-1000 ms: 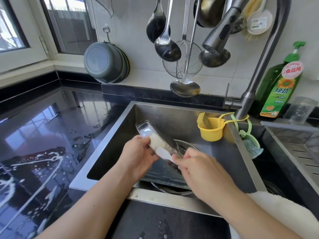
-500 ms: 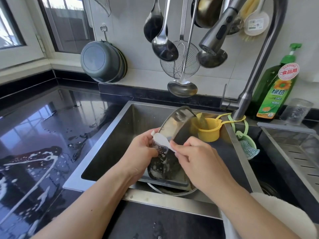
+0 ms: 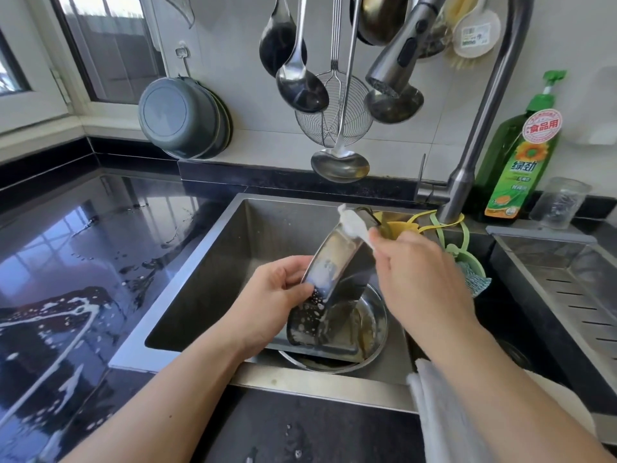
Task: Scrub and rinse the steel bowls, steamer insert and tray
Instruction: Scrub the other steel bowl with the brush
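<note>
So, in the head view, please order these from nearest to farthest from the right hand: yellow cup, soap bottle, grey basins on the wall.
From the right hand:
1. Yellow cup, just behind it in the sink.
2. Soap bottle, back right by the tap.
3. Grey basins, far left on the wall.

Wet black table around a steel sink

The glossy black table (image 3: 83, 262) mirrors the window and carries white soapy streaks (image 3: 60, 315) and scattered droplets on its left side, with more drops on the front strip. Set into it, the steel sink (image 3: 207, 272) holds a round steel bowl (image 3: 374, 325) on its floor, with the lower edge of the tilted tray (image 3: 334, 349) resting over that bowl. At the back right of the table stand a green dish soap bottle (image 3: 514, 168) and, just beside it, a clear ribbed cup (image 3: 559, 202). A white cloth (image 3: 444, 416) drapes over the sink's front right edge, next to a slotted steel drain tray (image 3: 567, 289).
</note>
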Demonstrator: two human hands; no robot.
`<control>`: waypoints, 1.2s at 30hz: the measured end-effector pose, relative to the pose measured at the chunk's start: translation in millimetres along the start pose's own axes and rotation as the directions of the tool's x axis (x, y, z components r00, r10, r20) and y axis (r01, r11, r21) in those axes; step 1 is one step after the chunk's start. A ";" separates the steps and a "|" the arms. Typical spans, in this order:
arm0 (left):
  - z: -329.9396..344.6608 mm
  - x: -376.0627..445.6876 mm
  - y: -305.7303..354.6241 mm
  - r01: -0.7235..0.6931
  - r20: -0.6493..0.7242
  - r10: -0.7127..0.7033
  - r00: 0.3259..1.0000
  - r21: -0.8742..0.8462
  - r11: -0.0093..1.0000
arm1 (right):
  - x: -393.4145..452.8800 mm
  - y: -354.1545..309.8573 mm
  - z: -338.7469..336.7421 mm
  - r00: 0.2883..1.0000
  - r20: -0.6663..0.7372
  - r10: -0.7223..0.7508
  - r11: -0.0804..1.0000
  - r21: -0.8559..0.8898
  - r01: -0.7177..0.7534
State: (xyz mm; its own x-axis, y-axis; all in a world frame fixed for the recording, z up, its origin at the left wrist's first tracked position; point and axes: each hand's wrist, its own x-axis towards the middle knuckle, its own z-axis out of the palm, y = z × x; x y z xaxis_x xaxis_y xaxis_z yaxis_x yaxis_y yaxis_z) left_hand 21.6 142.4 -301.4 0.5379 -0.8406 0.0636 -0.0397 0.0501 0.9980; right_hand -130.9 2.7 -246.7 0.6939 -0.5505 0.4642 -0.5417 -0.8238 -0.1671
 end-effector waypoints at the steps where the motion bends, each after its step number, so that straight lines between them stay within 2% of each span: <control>1: 1.1 -1.0 -0.1 0.002 0.010 -0.002 1.000 0.022 1.000 | 1.8 3.2 -0.7 1.000 -0.007 0.021 1.000 -0.022 -0.022; 6: -4.1 -1.4 2.0 -0.029 -0.034 0.029 0.999 0.028 0.999 | -21.5 -13.0 5.5 0.970 0.132 -0.203 0.966 0.190 0.176; 7: -4.1 -1.6 2.2 -0.026 -0.047 0.028 0.999 0.041 0.999 | -17.5 -10.3 6.5 0.977 0.102 -0.189 0.971 0.170 0.170; 10: -3.3 -0.5 0.9 -0.022 -0.060 0.027 0.998 0.091 0.996 | 7.1 10.3 4.2 1.000 -0.022 0.005 1.000 0.025 -0.005; 11: -3.9 -0.4 0.1 -0.022 -0.059 0.028 0.998 0.097 0.995 | 8.6 14.4 3.8 0.999 -0.025 0.030 1.000 0.007 -0.030; 13: -5.0 -0.1 1.0 -0.023 -0.071 0.029 0.997 0.085 0.996 | -1.0 9.0 4.3 0.999 0.030 -0.044 0.994 0.105 0.041; 16: -5.7 -1.8 2.7 -0.053 -0.110 0.059 0.992 0.052 0.997 | -29.6 -16.8 14.6 0.951 0.152 -0.269 0.951 0.198 0.237; 17: -5.5 -1.8 2.9 -0.051 -0.124 0.055 0.991 0.040 0.998 | -26.4 -17.2 17.2 0.957 0.125 -0.261 0.955 0.180 0.237; 20: -6.2 1.3 1.4 -0.025 -0.142 0.020 0.990 -0.031 0.999 | -6.0 -5.7 18.5 0.997 -0.013 -0.082 0.992 0.094 0.083; 21: -6.3 1.9 0.7 -0.025 -0.140 0.017 0.990 -0.052 0.998 | -7.0 -5.9 18.6 0.997 -0.003 -0.082 0.993 0.088 0.082; 24: -10.5 3.2 0.8 -0.038 -0.144 0.020 0.989 -0.119 0.992 | -33.7 -22.6 24.5 0.949 0.156 -0.274 0.959 0.125 0.256; 25: -12.2 3.6 1.0 -0.039 -0.150 0.018 0.989 -0.137 0.990 | -35.5 -21.5 25.1 0.940 0.183 -0.287 0.955 0.124 0.268; 28: -15.8 6.4 -0.3 -0.024 -0.171 -0.005 0.985 -0.168 0.986 | -9.1 1.3 29.1 0.989 0.027 -0.149 0.982 0.118 0.145; 30: -18.3 6.3 -0.2 -0.006 -0.203 -0.031 0.979 -0.180 0.984 | -7.0 5.4 32.5 0.986 0.045 -0.160 0.979 0.135 0.153; 33: -24.0 6.3 0.6 0.001 -0.243 -0.055 0.968 -0.217 0.976 | -29.3 -6.0 39.0 0.930 0.171 -0.325 0.940 0.167 0.298; 34: -24.9 5.4 1.5 0.002 -0.242 -0.056 0.969 -0.219 0.976 | -27.1 -3.4 38.5 0.932 0.169 -0.320 0.942 0.158 0.295; 36: -22.8 4.4 3.0 0.013 -0.222 -0.054 0.974 -0.179 0.984 | -10.5 6.0 36.3 0.976 0.062 -0.209 0.967 0.163 0.197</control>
State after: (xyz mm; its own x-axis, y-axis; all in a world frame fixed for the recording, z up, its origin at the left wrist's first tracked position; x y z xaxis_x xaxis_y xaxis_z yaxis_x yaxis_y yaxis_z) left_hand 43.0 151.2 -298.0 0.7125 -0.7016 0.0099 0.1189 0.1346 0.9837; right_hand -124.3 -1.3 -284.1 0.8198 -0.3734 0.4342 -0.3100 -0.9269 -0.2117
